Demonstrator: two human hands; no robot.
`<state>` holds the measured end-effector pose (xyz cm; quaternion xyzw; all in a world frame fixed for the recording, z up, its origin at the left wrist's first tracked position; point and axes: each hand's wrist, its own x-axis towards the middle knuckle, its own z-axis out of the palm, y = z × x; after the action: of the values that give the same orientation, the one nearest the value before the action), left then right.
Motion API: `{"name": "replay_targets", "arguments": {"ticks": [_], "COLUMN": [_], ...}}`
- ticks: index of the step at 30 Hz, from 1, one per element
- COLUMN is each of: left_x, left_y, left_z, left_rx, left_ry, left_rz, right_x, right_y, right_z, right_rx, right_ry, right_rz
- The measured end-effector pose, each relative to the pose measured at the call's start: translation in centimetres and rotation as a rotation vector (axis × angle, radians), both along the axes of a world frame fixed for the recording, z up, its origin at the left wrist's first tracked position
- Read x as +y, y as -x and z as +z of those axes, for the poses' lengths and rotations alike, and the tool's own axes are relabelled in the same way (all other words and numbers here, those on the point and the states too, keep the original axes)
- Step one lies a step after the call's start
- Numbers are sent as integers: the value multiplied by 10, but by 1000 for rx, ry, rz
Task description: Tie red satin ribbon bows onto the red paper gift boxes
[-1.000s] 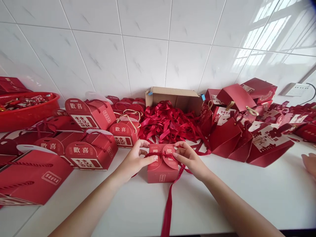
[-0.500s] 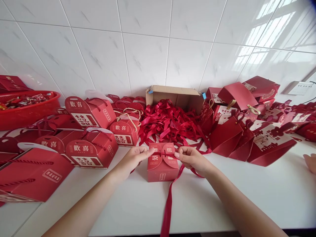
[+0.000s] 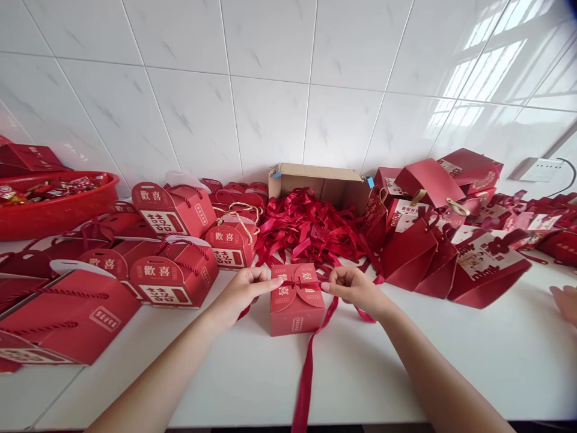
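A small red gift box (image 3: 297, 319) with pale printed characters stands on the white table between my hands. Across its closed, rounded top flaps runs a dark red ribbon (image 3: 311, 349), whose long tail hangs down past the table's front edge. My left hand (image 3: 247, 291) pinches the ribbon at the left side of the lid, thumb stretched along it. On the other side, my right hand (image 3: 349, 291) grips the ribbon between thumb and bent forefinger. A knot or crossing of ribbon seems to lie at the lid's middle; its exact form is too small to tell.
Behind the box, a heap of red ribbons (image 3: 311, 225) spills from a cardboard carton (image 3: 320, 174). Handled red boxes (image 3: 174, 279) crowd the left, near a red basin (image 3: 58, 210) of wrapped sweets. More red boxes (image 3: 487, 270) stand right. Another person's hand (image 3: 565, 300) shows at the right edge.
The view has tilted up slightly. Both hands remain at the lid with the ribbon pinched; the ribbon at the middle looks drawn a little tighter.
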<state>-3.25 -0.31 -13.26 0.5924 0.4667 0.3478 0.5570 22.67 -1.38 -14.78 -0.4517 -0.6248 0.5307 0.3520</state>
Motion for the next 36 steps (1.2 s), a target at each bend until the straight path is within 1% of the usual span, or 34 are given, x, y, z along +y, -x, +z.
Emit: {"name": "replay_targets", "arguments": {"ticks": [4, 7, 12, 14, 18, 23, 25, 31, 36], "left_x": [0, 1, -2, -5, -12, -18, -18, -19, -19], "left_y": [-1, -1, -2, -6, -17, -21, -19, -17, -19], "left_z": [-6, -8, -9, -8, -7, -3, -1, 4, 8], "left_rx": [-65, -81, -86, -56, 40, 175, 210, 304, 259], "left_ry": [40, 39, -48, -96, -201, -435, -502, -591, -669], "left_rz": [-15, -15, -26, -36, -73, 11, 7, 11, 16], "right_x": [-2, -3, -7, -8, -13, -19, -21, -22, -23], "right_y": [4, 4, 5, 7, 13, 19, 21, 22, 24], "right_z": [-3, -3, 2, 4, 7, 13, 15, 13, 11], "right_rx": [146, 232, 343, 391, 466, 453, 464, 534, 512], "right_ry": [38, 25, -47, -83, -140, -192, -190, -210, -239], "right_rz": [137, 173, 131, 114, 130, 47, 27, 20, -44]}}
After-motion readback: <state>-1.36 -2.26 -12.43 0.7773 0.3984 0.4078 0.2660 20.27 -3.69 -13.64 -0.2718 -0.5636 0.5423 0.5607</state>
